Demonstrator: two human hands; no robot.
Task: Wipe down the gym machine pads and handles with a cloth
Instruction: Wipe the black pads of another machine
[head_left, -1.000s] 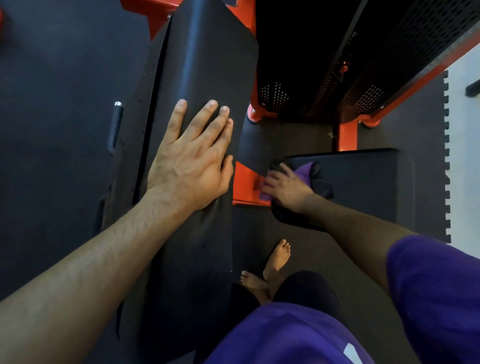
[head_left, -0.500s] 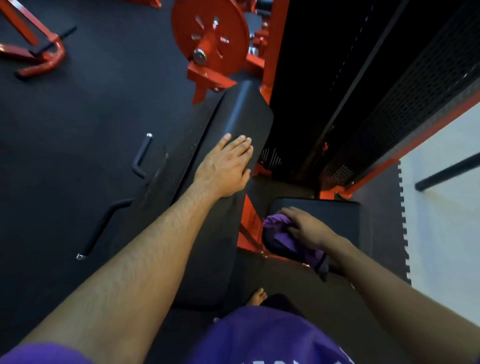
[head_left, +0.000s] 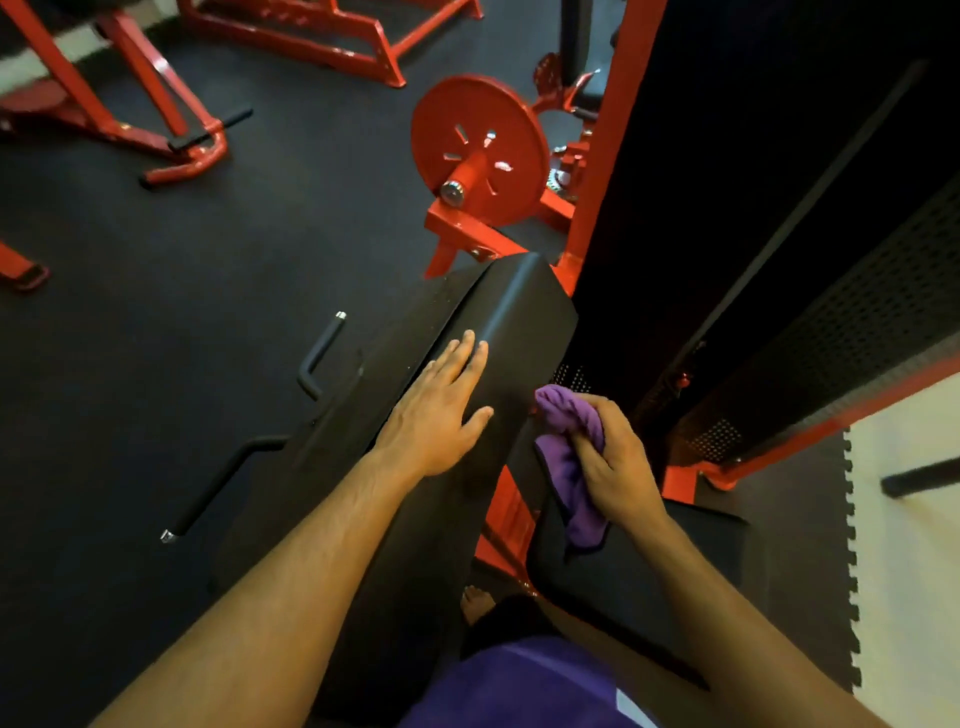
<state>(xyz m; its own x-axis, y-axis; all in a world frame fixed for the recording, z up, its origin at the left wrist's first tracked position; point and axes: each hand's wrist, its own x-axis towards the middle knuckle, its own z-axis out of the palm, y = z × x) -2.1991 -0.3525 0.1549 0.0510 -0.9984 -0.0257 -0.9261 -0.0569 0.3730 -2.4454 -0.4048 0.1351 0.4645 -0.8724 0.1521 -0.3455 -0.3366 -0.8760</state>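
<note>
**Cloth bunched at the edge of the back pad**

My right grip (head_left: 615, 470) is curled tight around a crumpled purple microfibre cloth (head_left: 569, 415), fingers and thumb bunching it so that one wad sticks out above my knuckles and a loose tail hangs below my palm. The upper wad sits right at the right-hand edge of the long black vinyl back pad (head_left: 514, 317); whether it actually touches, I cannot tell. My left grip (head_left: 436, 415) lies flat on that same pad, fingers straight and together, thumb spread toward the cloth, holding nothing.

Under my right forearm lies the flat black vinyl seat pad (head_left: 691, 551), and the cloth's tail hangs over its near-left corner. Between the two pads runs the red painted steel frame (head_left: 501, 512). Left of the back pad, two black bent handle bars with metal end caps (head_left: 322, 353) stick out over the dark rubber floor (head_left: 182, 291). Beyond the pad's top stands a red slotted disc on a hub (head_left: 480, 148). To my right rises a black perforated shroud (head_left: 852, 332).
</note>
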